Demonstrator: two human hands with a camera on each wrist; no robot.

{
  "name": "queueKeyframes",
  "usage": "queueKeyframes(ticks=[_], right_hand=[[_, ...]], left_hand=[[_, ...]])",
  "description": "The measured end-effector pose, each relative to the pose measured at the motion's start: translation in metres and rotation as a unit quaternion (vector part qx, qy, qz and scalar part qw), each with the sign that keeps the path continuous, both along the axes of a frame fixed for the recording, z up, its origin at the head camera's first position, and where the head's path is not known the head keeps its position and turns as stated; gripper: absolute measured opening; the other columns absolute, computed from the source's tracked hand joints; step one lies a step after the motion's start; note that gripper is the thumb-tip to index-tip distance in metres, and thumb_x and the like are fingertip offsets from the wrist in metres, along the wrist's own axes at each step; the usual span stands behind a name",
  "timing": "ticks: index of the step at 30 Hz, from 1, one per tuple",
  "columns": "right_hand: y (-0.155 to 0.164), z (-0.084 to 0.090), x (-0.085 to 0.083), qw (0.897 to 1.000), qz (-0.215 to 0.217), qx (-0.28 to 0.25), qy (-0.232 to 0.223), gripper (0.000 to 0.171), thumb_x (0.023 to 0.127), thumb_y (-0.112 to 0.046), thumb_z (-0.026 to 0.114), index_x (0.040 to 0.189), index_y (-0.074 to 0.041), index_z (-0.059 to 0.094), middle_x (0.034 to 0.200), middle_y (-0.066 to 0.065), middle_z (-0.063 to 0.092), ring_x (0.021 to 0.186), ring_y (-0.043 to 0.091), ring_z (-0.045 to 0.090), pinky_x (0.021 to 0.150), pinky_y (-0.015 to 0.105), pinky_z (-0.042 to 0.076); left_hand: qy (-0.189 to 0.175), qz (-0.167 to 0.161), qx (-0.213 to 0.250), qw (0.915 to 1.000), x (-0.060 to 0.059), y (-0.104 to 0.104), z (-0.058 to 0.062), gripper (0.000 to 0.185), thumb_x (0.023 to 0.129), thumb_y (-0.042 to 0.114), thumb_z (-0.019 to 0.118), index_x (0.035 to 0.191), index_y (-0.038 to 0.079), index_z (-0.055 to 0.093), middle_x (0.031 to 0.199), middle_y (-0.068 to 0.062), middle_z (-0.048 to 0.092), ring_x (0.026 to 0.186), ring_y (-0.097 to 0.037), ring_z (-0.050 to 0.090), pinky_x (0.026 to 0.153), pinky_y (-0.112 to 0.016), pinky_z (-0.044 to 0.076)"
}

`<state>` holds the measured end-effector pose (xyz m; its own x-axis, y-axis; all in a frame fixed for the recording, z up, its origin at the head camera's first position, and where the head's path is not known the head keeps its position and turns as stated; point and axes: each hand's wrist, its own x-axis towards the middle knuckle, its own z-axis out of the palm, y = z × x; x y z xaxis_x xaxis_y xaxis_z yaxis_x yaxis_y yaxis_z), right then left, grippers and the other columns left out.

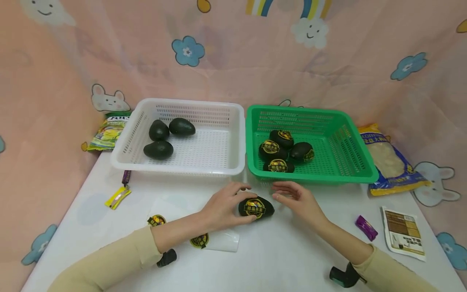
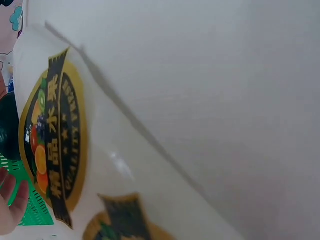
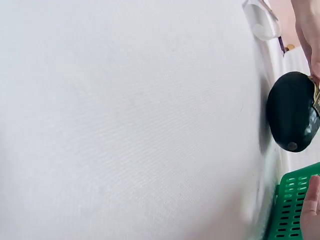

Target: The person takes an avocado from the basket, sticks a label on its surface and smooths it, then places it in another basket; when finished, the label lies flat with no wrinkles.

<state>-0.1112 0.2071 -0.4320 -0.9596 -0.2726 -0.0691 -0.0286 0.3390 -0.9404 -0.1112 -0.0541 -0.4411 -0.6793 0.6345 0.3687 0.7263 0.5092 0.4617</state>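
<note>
One avocado [image 1: 256, 207] is in the left hand [image 1: 225, 207]

Behind the white table [image 1: 284, 259] and along both its sides hangs a pale pink cloth [image 1: 233, 81] with soft folds, printed with blue flowers [image 1: 187, 51], smiling clouds [image 1: 310, 33], rabbit-like animals [image 1: 435, 188] and a rainbow [image 1: 314, 9]. The table shows a fine texture, and the light is soft, making only faint shadows.

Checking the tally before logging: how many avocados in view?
8: three plain avocados in the white basket, four stickered avocados in the green basket, one stickered avocado gripped by the left hand. Baskets' front walls might hide more.
</note>
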Motion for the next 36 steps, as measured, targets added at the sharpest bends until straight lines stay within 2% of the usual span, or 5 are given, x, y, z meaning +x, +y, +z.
queueKeyframes(ticks=[11,19,27,32,36], right_hand=[[0.001,0.011,-0.009,0.979,-0.07,-0.132,-0.137,0.052,0.094,-0.023,0.067,0.135,0.005,0.05,0.122,0.005,0.066,0.109,0.007,0.06,0.096,0.034,0.046],[-0.004,0.011,-0.013,0.969,-0.1,-0.164,-0.157,0.037,0.094,-0.021,0.067,0.122,0.002,0.064,0.102,-0.008,0.072,0.103,0.008,0.06,0.092,0.033,0.044],[-0.006,0.011,-0.016,0.963,-0.118,-0.175,-0.167,0.014,0.094,-0.019,0.066,0.103,-0.011,0.073,0.094,-0.008,0.072,0.099,0.014,0.059,0.085,0.03,0.046],[-0.007,0.009,-0.016,0.967,-0.108,-0.159,-0.17,0.02,0.094,-0.027,0.068,0.104,-0.011,0.075,0.096,-0.009,0.073,0.11,0.021,0.055,0.089,0.034,0.042],[-0.007,0.008,-0.015,0.965,-0.11,-0.165,-0.17,0.02,0.094,-0.027,0.067,0.103,-0.012,0.075,0.096,-0.008,0.073,0.112,0.021,0.054,0.092,0.036,0.04]], left_hand=[[-0.092,-0.041,-0.083,0.9915,-0.006,0.011,0.002,0.064,0.078,0.03,0.081,0.135,0.024,0.055,0.131,0.001,0.052,0.116,-0.015,0.05,0.084,-0.032,0.051],[-0.105,-0.087,-0.001,0.9907,-0.007,0.008,0.032,0.064,0.074,0.028,0.085,0.131,0.021,0.057,0.125,0.005,0.055,0.112,-0.009,0.052,0.092,-0.025,0.046],[-0.079,-0.059,0.0,0.9951,-0.081,0.039,0.105,0.064,0.075,0.031,0.084,0.131,0.016,0.058,0.122,-0.001,0.057,0.11,-0.012,0.053,0.092,-0.026,0.046],[-0.104,-0.018,-0.088,0.9905,-0.121,0.074,0.1,0.065,0.082,0.037,0.078,0.138,0.017,0.05,0.129,-0.005,0.052,0.111,-0.017,0.053,0.09,-0.028,0.047],[-0.138,-0.004,-0.118,0.9834,-0.124,0.093,0.091,0.084,0.083,0.042,0.077,0.15,0.015,0.034,0.145,-0.012,0.037,0.127,-0.025,0.044,0.099,-0.035,0.044]])
